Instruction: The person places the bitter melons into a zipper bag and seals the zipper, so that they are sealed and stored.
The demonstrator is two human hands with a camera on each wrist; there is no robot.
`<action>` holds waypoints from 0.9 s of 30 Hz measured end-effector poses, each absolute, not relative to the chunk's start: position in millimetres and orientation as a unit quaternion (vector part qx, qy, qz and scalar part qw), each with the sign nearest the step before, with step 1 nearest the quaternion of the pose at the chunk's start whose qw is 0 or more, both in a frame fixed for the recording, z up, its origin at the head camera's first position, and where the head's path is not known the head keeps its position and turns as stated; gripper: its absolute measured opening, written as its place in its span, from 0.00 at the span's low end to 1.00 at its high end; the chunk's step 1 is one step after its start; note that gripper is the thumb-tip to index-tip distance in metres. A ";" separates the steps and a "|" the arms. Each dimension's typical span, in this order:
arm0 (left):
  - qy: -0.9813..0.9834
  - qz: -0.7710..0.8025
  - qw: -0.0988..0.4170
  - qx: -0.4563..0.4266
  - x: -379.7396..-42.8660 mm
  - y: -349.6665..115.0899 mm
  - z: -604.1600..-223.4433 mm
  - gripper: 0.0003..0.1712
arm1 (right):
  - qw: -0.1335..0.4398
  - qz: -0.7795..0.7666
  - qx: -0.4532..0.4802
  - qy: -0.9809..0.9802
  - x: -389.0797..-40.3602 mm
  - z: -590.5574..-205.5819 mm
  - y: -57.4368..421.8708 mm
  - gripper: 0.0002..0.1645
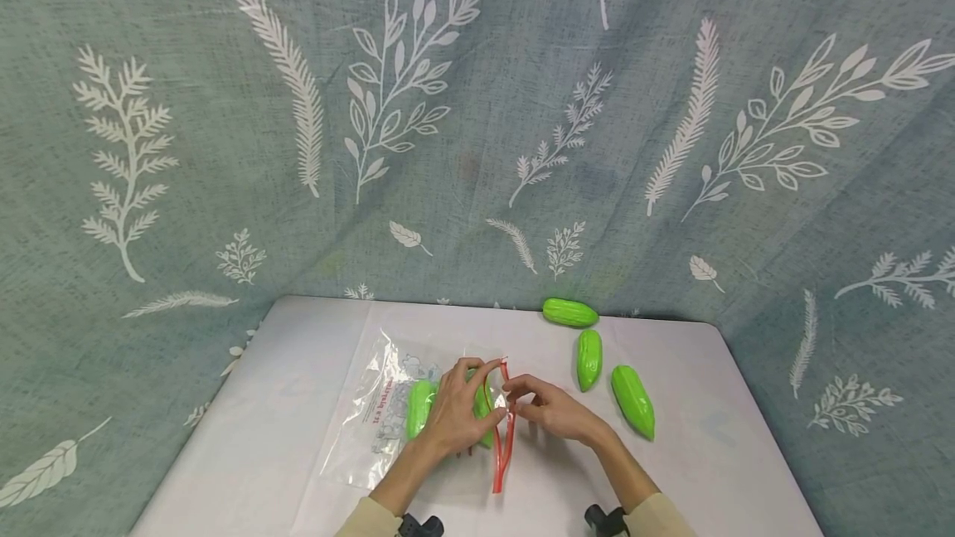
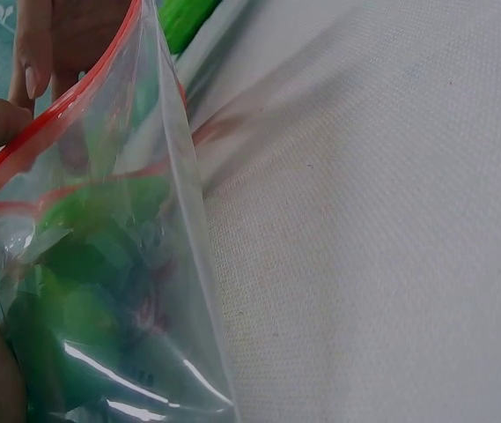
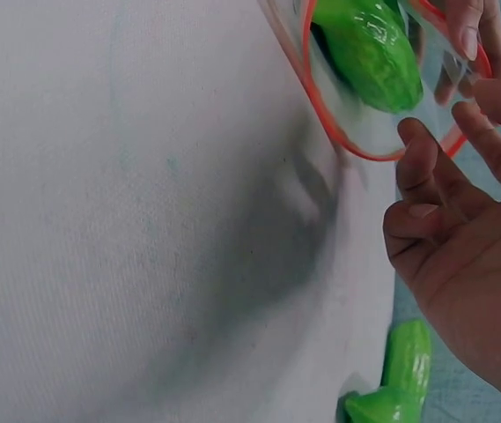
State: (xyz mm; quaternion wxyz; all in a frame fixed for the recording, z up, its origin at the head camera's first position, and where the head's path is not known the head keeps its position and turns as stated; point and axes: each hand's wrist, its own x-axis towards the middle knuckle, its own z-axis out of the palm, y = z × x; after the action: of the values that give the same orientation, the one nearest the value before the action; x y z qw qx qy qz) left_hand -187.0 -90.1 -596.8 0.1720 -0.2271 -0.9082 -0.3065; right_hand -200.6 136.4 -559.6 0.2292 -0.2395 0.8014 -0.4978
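Note:
A clear zip bag (image 1: 351,446) with a red-edged mouth lies on the white table, its mouth facing right. Two glossy green toy cucumbers (image 1: 421,406) show through its plastic. One toy cucumber (image 3: 369,57) lies just inside the parted mouth in the right wrist view. My left hand (image 1: 457,408) lies over the bag and holds the red rim (image 1: 498,479), thumb and forefinger spread along it. At the mouth's right side is my right hand (image 1: 552,406), fingers loosely bent, tips beside the rim. Nothing shows in its grasp; whether it touches the rim is unclear.
Three more toy cucumbers lie right of the bag: one at the back edge (image 1: 570,312), one nearer (image 1: 589,360) and one further right (image 1: 632,402). A grey-green cloth (image 1: 477,147) with white leaf prints hangs behind the table (image 1: 709,471).

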 end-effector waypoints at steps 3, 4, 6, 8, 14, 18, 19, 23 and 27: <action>-0.908 -0.307 0.173 -0.227 -186.5 -90.2 -596.6 0.45 | 0.228 -0.500 -0.236 0.801 -200.4 -558.9 138.6 0.25; -0.907 -0.308 0.172 -0.227 -186.5 -90.2 -596.5 0.45 | 0.228 -0.500 -0.235 0.802 -200.1 -558.0 139.3 0.25; -0.908 -0.309 0.169 -0.226 -186.6 -90.2 -596.2 0.45 | 0.224 -0.498 -0.234 0.804 -200.2 -557.4 140.7 0.25; -0.909 -0.310 0.165 -0.225 -186.5 -90.1 -595.9 0.45 | 0.219 -0.494 -0.233 0.809 -200.4 -557.2 142.2 0.25; -0.908 -0.310 0.172 -0.226 -187.1 -89.3 -596.5 0.44 | 0.213 -0.489 -0.229 0.814 -201.4 -555.2 148.9 0.23; -0.907 -0.304 0.179 -0.228 -188.7 -89.4 -598.2 0.44 | 0.210 -0.481 -0.232 0.819 -203.0 -553.9 154.3 0.23; -0.907 -0.303 0.180 -0.228 -189.1 -89.5 -598.9 0.44 | 0.210 -0.478 -0.233 0.821 -203.5 -553.9 155.7 0.24; -0.910 -0.297 0.180 -0.228 -190.1 -89.4 -601.0 0.43 | 0.206 -0.475 -0.233 0.823 -205.2 -552.9 161.1 0.25; -0.914 -0.293 0.167 -0.225 -190.1 -90.1 -601.0 0.44 | 0.198 -0.480 -0.226 0.824 -204.3 -549.9 164.8 0.23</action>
State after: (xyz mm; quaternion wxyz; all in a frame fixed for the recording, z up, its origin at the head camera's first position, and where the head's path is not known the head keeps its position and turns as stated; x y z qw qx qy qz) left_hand -190.1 -90.1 -601.0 0.1668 -0.2245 -0.9144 -0.2925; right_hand -204.3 164.8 -549.9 0.1978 -0.2261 0.8241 -0.4802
